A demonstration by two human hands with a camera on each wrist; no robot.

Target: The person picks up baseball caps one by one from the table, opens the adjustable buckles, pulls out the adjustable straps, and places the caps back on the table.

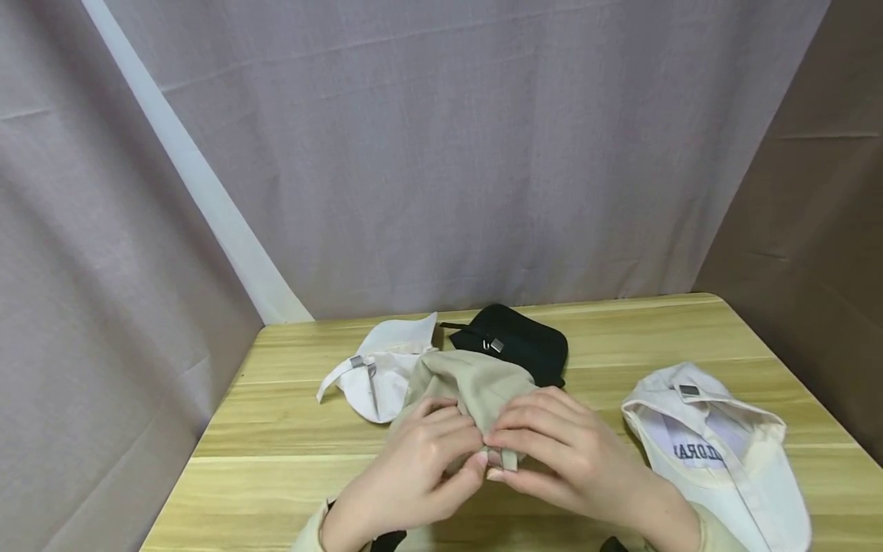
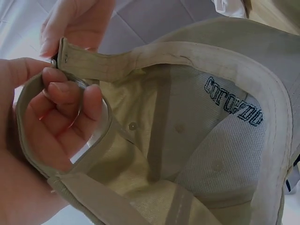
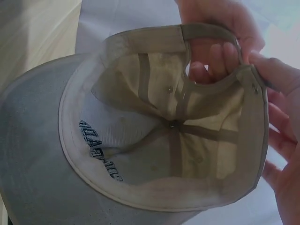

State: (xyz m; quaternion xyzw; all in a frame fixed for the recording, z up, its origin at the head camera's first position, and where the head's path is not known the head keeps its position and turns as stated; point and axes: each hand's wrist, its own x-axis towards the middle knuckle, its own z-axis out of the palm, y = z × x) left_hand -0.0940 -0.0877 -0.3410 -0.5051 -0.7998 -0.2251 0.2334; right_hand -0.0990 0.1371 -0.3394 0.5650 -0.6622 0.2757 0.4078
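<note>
Both hands hold a beige baseball cap [image 1: 476, 376] by its back opening, above the near part of the table. My left hand [image 1: 424, 464] has its fingers curled through that opening and pinches the adjustment strap [image 2: 23, 115]. Opposite it, my right hand [image 1: 566, 452] pinches the band's end by the small metal fitting [image 3: 255, 88], thumb on the inside. The fingertips of both hands almost meet at the strap. In the wrist views the cap's inside faces the cameras, with dark lettering [image 2: 234, 103] behind the front panel. Fingers partly cover the fastening.
A white cap [image 1: 396, 364] lies behind the left hand, and a black cap [image 1: 531, 341] behind the beige one. Another white cap [image 1: 773, 491] lies upturned on the wooden table [image 1: 276, 429] at right. Grey curtains [image 1: 483, 153] stand around the back and sides.
</note>
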